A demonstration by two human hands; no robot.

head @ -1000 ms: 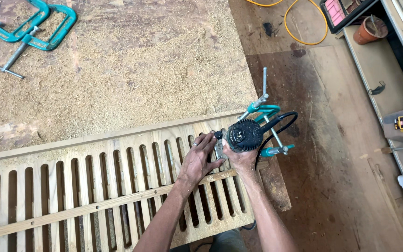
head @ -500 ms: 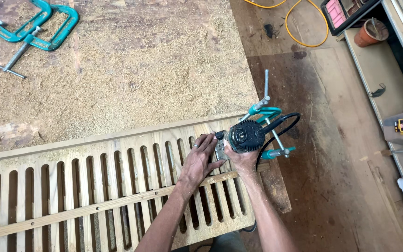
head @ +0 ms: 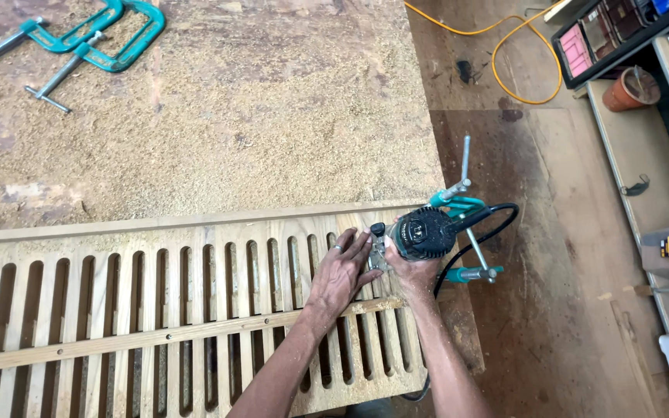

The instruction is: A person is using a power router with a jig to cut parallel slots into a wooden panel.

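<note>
Your right hand (head: 410, 267) wraps its fingers around a black router (head: 425, 233); your left hand (head: 342, 272), fingers spread, presses the slotted wooden panel (head: 156, 294). A teal clamp (head: 470, 207) sits just beside the router. Two more clamps (head: 90, 42) lie well apart on the sawdust-covered worktop (head: 234, 116).

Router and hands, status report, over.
Right hand gripping router at panel's right end. Left hand flat on slotted panel beside it. Clamp and cord close by router.
</note>
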